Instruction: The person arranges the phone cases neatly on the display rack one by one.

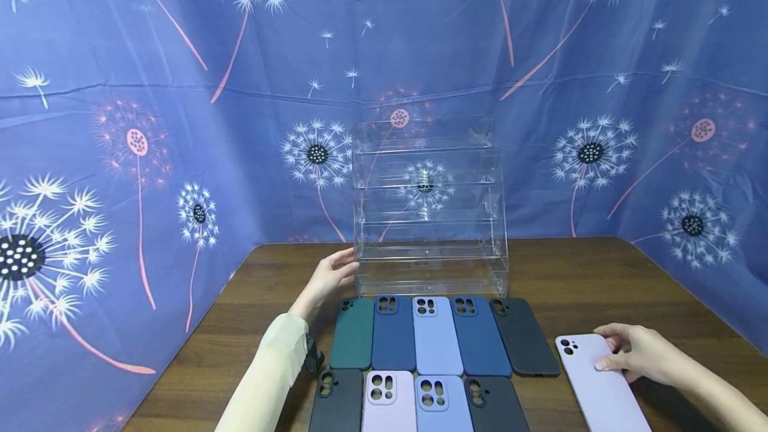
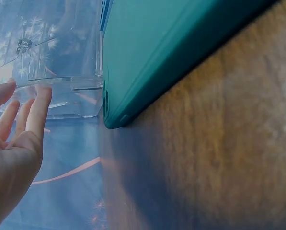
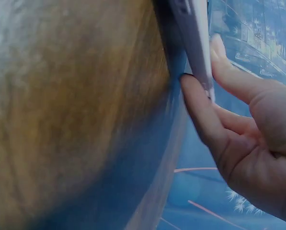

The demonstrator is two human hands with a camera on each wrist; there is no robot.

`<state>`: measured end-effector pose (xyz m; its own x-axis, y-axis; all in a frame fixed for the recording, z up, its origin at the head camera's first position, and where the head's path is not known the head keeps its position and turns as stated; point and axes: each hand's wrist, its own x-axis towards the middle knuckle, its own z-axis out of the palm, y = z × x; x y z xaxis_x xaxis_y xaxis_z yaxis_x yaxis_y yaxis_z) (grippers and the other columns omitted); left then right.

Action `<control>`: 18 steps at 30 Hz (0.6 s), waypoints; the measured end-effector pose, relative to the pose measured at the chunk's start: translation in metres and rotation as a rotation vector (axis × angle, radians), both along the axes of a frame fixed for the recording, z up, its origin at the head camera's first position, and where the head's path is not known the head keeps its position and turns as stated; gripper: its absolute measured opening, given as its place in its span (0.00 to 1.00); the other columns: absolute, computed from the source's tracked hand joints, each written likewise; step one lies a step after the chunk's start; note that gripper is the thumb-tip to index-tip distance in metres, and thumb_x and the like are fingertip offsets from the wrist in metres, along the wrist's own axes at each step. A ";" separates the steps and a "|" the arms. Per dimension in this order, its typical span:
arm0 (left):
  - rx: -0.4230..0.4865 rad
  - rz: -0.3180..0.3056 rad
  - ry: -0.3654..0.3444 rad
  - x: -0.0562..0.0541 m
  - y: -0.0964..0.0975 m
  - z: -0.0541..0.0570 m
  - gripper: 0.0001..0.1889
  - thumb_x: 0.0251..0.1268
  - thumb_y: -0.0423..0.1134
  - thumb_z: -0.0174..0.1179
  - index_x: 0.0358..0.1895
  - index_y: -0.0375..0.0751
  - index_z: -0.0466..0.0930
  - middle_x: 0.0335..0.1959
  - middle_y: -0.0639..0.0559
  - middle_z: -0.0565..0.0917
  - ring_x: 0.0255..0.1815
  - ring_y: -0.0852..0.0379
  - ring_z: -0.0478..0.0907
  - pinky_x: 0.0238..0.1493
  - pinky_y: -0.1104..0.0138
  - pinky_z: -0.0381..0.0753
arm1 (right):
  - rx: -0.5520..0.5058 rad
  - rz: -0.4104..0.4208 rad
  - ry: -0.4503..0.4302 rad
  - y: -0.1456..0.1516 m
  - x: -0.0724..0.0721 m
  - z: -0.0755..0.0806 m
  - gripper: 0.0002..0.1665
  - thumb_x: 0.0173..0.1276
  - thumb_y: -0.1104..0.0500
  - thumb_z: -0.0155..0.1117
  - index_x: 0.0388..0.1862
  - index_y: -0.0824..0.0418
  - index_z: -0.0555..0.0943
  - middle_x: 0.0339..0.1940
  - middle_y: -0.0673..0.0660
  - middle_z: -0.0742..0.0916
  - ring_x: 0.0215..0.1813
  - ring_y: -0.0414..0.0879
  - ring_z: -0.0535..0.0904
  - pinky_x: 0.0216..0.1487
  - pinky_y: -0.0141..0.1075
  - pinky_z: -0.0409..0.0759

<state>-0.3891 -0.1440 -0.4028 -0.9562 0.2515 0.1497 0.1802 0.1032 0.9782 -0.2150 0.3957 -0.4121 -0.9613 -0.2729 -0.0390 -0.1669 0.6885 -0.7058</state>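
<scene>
My right hand (image 1: 648,353) pinches a lavender phone case (image 1: 603,395) by its right edge, thumb on its back and fingers beneath. In the right wrist view the lavender case (image 3: 196,45) is seen edge-on between thumb and fingers, raised off the tabletop. At the lower left side of a clear acrylic tiered display rack (image 1: 427,269), my left hand (image 1: 327,277) has its fingers extended, fingertips right at the side panel. The left wrist view shows those fingers (image 2: 37,112) loosely straight beside the rack, with a green phone case (image 2: 138,52) close by.
In front of the rack lie two rows of phone cases: the green case (image 1: 352,335), dark blue (image 1: 393,342), light blue (image 1: 438,342) and black (image 1: 525,342) ones behind, a pale pink one (image 1: 389,412) among those nearer. A blue dandelion-print cloth (image 1: 258,152) surrounds the wooden table (image 1: 264,292).
</scene>
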 end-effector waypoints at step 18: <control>-0.025 -0.011 -0.014 0.007 0.001 0.007 0.26 0.67 0.31 0.55 0.67 0.31 0.61 0.62 0.28 0.69 0.60 0.36 0.70 0.58 0.54 0.77 | -0.092 -0.032 0.103 -0.003 -0.017 0.032 0.22 0.70 0.59 0.56 0.60 0.63 0.67 0.35 0.43 0.84 0.33 0.35 0.80 0.29 0.38 0.83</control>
<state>-0.3816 -0.1429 -0.3958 -0.9554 0.2652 0.1301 0.1681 0.1259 0.9777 -0.2321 0.3923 -0.3803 -0.9672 -0.2397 0.0839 -0.2202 0.6275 -0.7468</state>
